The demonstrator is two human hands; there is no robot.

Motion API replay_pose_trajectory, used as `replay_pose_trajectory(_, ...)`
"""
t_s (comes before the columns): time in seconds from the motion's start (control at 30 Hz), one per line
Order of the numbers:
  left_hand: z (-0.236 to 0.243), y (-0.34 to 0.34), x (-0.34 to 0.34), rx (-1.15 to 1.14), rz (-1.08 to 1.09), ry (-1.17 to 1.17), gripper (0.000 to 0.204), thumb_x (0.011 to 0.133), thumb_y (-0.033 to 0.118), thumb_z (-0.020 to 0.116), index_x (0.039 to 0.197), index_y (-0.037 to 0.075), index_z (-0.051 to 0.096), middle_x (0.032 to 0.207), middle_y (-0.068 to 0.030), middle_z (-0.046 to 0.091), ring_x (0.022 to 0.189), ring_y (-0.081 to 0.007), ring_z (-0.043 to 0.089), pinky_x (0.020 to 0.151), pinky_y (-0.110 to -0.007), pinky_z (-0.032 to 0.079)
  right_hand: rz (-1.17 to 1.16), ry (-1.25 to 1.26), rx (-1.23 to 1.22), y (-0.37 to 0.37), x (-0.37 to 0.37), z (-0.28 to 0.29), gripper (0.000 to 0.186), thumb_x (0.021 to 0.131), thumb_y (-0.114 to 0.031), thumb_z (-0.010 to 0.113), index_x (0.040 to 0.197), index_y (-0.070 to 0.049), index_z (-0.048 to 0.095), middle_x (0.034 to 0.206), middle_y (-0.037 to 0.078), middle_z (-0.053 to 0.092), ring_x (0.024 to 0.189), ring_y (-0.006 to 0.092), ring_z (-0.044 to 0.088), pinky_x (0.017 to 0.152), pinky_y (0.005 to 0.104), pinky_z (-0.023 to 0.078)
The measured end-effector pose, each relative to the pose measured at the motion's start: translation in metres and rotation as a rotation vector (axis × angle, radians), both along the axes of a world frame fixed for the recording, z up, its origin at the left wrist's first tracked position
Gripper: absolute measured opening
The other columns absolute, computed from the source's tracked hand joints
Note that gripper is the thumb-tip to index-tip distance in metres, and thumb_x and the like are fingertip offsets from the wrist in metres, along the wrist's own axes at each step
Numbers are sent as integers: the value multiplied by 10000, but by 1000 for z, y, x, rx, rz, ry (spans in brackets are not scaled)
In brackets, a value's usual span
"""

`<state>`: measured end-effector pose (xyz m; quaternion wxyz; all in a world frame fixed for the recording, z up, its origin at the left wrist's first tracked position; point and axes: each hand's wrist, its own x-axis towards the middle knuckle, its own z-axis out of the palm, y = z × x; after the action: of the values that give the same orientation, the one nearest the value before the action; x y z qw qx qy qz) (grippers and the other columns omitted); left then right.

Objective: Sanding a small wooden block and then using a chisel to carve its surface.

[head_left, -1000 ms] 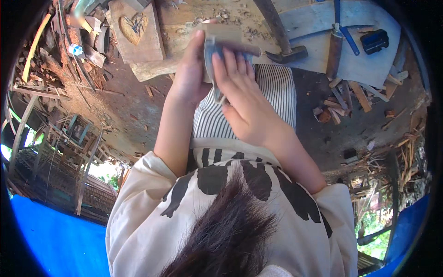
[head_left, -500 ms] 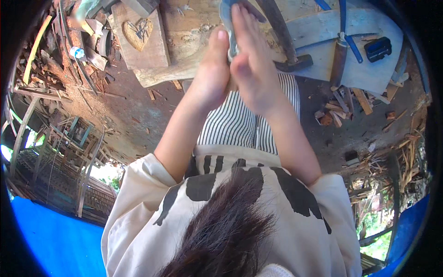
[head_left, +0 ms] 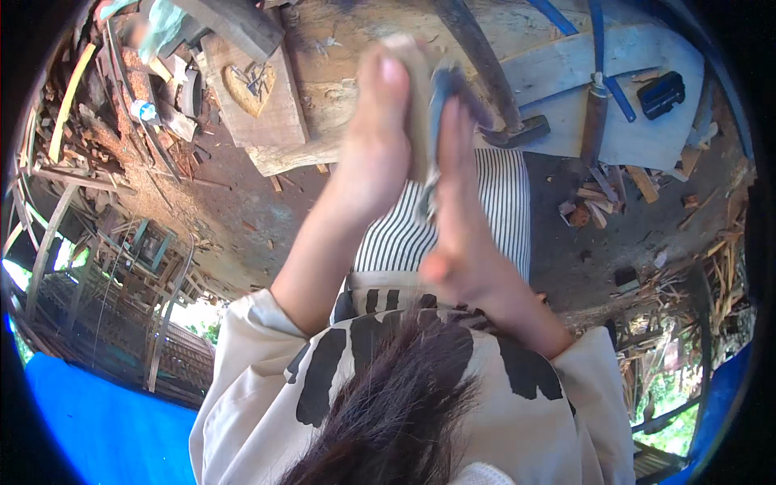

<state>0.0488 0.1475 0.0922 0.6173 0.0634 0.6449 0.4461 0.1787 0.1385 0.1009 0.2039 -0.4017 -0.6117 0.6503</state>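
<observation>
One wide wooden bench spans the top; its far side is cut off. Left hand grips a wooden piece, held upright between the palms at the bench edge, above the lap. Right hand is flat, fingers straight, palm side against a grey-blue sheet at the piece's right side. Step looks like rubbing sheet on wood; next move calls for a steady left grip and even right pressure. Most left fingers are hidden; both hands blurred. Sheet's inner face unseen, contact unclear; its lower end is smeared.
</observation>
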Motion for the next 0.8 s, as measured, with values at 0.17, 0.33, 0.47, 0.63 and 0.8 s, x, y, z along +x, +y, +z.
replay_pose_trajectory(0.17, -3, -5, 13, -13, -189, -51, 509, 1065, 445, 247, 1351, 37, 349, 1224, -188, 511, 1170, -252, 502, 1038, -372, 370, 143, -17, 1, 27, 9, -13, 1173, 836, -856, 235, 1519, 79, 45, 1561, 341, 95, 1464, 474, 88, 1177, 566, 60)
replay_pose_trajectory(0.33, 7, -38, 14, 43, -273, 120, 580, 1059, 372, 332, 1537, 66, 208, 1522, -168, 342, 1401, -285, 363, 1153, -408, 304, 172, 17, 104, 26, 5, -7, 1179, 827, -866, 190, 1523, 74, 41, 1565, 336, 99, 1466, 478, 63, 1191, 537, 38)
replay_pose_trajectory(0.47, 2, -15, 12, -94, -24, -167, 606, 1033, 331, 419, 1539, 61, 224, 1522, -167, 349, 1386, -285, 387, 1149, -423, 325, 111, 45, -131, 25, 6, -16, 1158, 831, -863, 173, 1534, 45, 24, 1580, 311, 81, 1468, 479, 48, 1191, 537, 38)
replay_pose_trajectory(0.63, -6, -47, 8, 235, -342, 256, 545, 1060, 407, 315, 1484, 63, 305, 1463, -155, 412, 1326, -289, 449, 1122, -439, 356, 174, 47, 62, 21, 6, -1, 1153, 830, -863, 137, 1535, 43, 29, 1587, 304, 51, 1476, 464, 9, 1183, 545, 7)
replay_pose_trajectory(0.8, 24, 5, 12, -163, 55, -168, 651, 1026, 546, 332, 1426, 34, 371, 1375, -174, 499, 1251, -262, 518, 1060, -382, 413, 70, 61, 30, 16, 9, -2, 1145, 847, -841, 141, 1523, 76, 19, 1587, 300, 68, 1468, 480, 45, 1183, 543, 18)
